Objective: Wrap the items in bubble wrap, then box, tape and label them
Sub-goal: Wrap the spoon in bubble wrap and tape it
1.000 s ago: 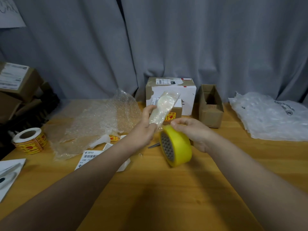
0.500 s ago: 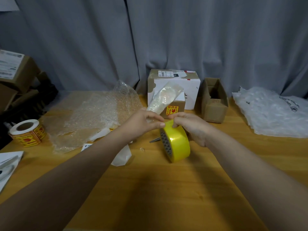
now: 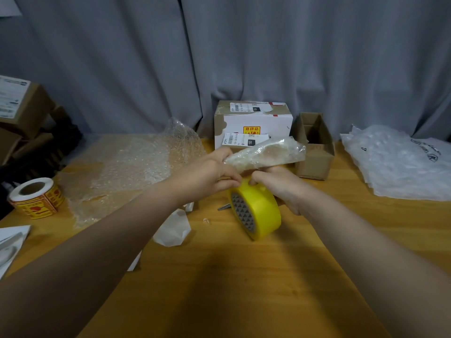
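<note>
Left hand (image 3: 207, 174): fingers curled round one end of the parcel (image 3: 266, 153).
Right hand (image 3: 280, 186): fingers curled, gripped the tape's (image 3: 261, 208) top.
Parcel: slanted from left hand across above right hand.
Tape: stood on edge beneath both hands.
Box (image 3: 314, 162): open, just beyond right hand.

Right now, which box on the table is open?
The plain brown box right of the white box: its top is open and unlabelled; the white one is closed and labelled.
</note>
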Tool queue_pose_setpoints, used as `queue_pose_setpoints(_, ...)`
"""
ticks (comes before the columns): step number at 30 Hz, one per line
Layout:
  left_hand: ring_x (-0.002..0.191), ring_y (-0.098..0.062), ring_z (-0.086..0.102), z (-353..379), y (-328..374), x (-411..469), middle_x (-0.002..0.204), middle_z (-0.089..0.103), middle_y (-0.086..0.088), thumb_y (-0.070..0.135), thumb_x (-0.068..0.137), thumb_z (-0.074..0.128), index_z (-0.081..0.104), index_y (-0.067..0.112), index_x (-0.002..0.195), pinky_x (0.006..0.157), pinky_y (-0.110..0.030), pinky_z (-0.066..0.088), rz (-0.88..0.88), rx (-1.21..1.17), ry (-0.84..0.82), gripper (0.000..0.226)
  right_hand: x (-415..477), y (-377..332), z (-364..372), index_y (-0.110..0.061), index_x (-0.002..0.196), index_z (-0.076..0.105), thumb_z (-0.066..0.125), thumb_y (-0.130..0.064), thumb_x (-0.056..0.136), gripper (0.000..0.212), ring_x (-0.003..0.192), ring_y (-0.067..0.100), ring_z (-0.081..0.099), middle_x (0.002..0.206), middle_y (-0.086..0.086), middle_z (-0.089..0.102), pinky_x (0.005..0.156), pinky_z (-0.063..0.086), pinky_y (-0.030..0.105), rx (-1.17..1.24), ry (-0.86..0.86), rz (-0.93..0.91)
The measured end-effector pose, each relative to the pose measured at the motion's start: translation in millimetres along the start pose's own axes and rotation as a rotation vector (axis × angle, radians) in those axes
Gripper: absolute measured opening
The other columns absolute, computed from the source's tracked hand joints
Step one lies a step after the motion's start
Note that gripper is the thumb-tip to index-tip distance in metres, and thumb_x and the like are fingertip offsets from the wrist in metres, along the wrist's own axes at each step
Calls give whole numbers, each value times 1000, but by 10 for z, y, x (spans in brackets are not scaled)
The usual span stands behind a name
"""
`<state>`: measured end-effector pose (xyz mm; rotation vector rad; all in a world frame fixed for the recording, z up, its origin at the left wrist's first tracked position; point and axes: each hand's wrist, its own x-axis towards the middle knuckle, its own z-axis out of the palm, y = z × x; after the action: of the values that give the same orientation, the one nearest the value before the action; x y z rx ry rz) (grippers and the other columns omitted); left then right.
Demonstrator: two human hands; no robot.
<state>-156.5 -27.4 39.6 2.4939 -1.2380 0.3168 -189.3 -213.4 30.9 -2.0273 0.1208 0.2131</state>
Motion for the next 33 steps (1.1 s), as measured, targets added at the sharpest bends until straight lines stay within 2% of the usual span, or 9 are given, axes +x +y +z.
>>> queue_pose_setpoints(4, 92, -20, 56, -26, 11, 31, 116, 48, -5, 30, 89, 61, 71, 22, 102, 70, -35, 50, 57, 134, -45, 18, -2, -8, 12, -25, 89, 62, 58, -22, 85, 6, 96, 21, 55, 101, 3, 61, 88, 45, 40, 27, 14, 11)
queue_pose_setpoints(6, 88, -18, 55, -51, 13, 53, 114, 47, -4, 30, 89, 61, 70, 21, 100, 65, -28, 46, 49, 197, -52, 17, 10, -10, 22, -22, 90, 63, 58, -21, 85, 7, 94, 20, 54, 100, 3, 61, 88, 45, 40, 26, 20, -11)
queue_pose_setpoints(11, 70, -20, 51, 19, 81, 87, 99, 47, -12, 32, 86, 49, 62, 10, 86, 48, -31, 41, 99, 286, 12, 25, 8, 25, 46, -22, 101, 69, 55, -16, 88, 20, 99, 21, 60, 102, 2, 67, 91, 48, 38, 56, -16, -83)
queue_pose_setpoints(16, 77, -24, 51, 118, 18, 64, 101, 33, -1, 14, 86, 59, 57, 12, 85, 71, -39, 48, -322, -57, 183, 3, -92, 80, -24, -34, 110, 65, 56, -13, 91, 30, 101, 21, 61, 113, 3, 65, 87, 51, 34, 137, -170, -83)
queue_pose_setpoints(18, 79, -19, 48, 174, 20, 58, 102, 36, -1, 12, 87, 60, 57, 16, 82, 75, -31, 44, -450, -231, 233, 6, -101, 71, -47, -34, 106, 66, 58, -15, 90, 27, 97, 16, 59, 109, -3, 64, 84, 49, 30, 103, -163, -85)
queue_pose_setpoints(22, 78, -3, 42, 177, 166, 92, 105, 39, 0, 12, 88, 60, 59, 18, 83, 65, -9, 35, -486, -414, 204, 8, -46, 67, -30, -16, 100, 72, 67, -27, 88, 16, 91, 9, 59, 96, -3, 67, 81, 46, 25, -20, 36, -252)
queue_pose_setpoints(25, 91, -7, 44, 154, 240, 112, 109, 40, -1, 14, 88, 60, 59, 20, 84, 69, 0, 32, -459, -446, 182, 7, -12, 21, -49, -11, 97, 73, 71, -18, 85, 14, 84, 8, 58, 89, -1, 65, 75, 47, 19, -104, 121, -359)
queue_pose_setpoints(29, 94, -10, 46, 183, 266, 143, 106, 43, 0, 17, 89, 59, 60, 22, 83, 69, -2, 33, -509, -507, 193, 7, -2, -45, -64, -20, 91, 70, 73, -22, 82, 10, 70, 4, 47, 77, -8, 51, 69, 42, 24, -382, 288, -453)
queue_pose_setpoints(33, 68, -7, 45, 257, 259, 158, 80, 51, 2, 16, 89, 57, 59, 24, 74, 69, -28, 40, -554, -666, 229, 17, -144, -52, -20, -19, 76, 63, 71, -23, 80, 9, 70, 7, 54, 71, -9, 59, 62, 44, 21, -408, 371, -466)
